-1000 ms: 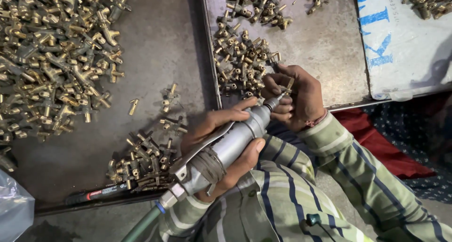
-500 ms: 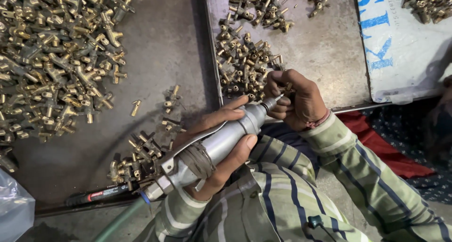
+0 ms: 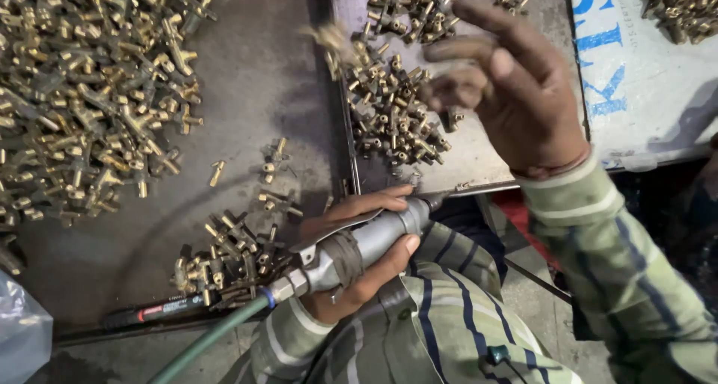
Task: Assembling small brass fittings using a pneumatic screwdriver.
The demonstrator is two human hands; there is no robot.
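The left hand (image 3: 359, 260) is wrapped around a grey air tool (image 3: 359, 246) (green hose (image 3: 209, 339) trailing behind) near the tray's (image 3: 479, 160) edge, while the right hand (image 3: 516, 92) hovers, fingers loosely spread, over brass fittings (image 3: 396, 115) in that tray.

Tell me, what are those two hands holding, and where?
Left hand grips the grey air tool around its body. Right hand is raised, open, holding nothing.
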